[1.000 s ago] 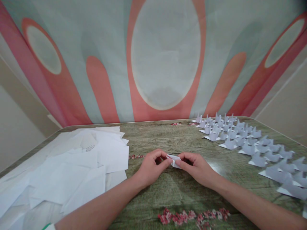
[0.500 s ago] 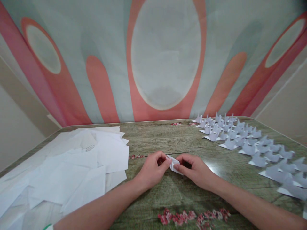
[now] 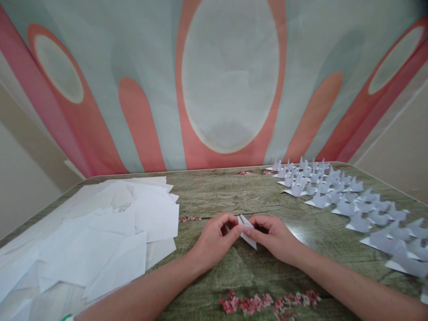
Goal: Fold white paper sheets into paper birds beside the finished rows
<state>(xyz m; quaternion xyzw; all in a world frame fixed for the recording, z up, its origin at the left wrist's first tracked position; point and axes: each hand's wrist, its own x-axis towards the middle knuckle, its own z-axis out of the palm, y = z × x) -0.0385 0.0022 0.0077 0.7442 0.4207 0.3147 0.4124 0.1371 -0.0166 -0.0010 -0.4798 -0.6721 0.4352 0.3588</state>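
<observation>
1 small folded white paper [image 3: 249, 240] is held between 2 hands, near the middle of the table [image 3: 214, 191]. It is tilted: 2 pointed tips are seen at the far end, and 1 sharp corner is aimed toward the near right. Whether the tabletop is touched by that corner cannot be told.

Left hand [image 3: 216, 238]: fingers curled, thumb and fingertips almost closed, the paper pinched at its left side. Right hand [image 3: 279, 234]: fingers bent, a small gap left inside the curl, the right side of the paper gripped with the thumb laid across the near face. The 2 thumb tips are set close together at the paper; the exact contact is too small to be made out.

Room: a broad stretch of wood-grain surface is left between the hands and the far table edge. It is bounded at left by a pile of white sheets [image 3: 100, 249], staggered along its right edge and partly hidden at its near side by the left forearm. At right it is bounded by rows of folded paper birds [image 3: 347, 196], well apart from the right hand. Between the forearms, a printed flower band [image 3: 250, 304] is shown on the tabletop. The far edge is backed by a patterned backdrop [image 3: 230, 89].
</observation>
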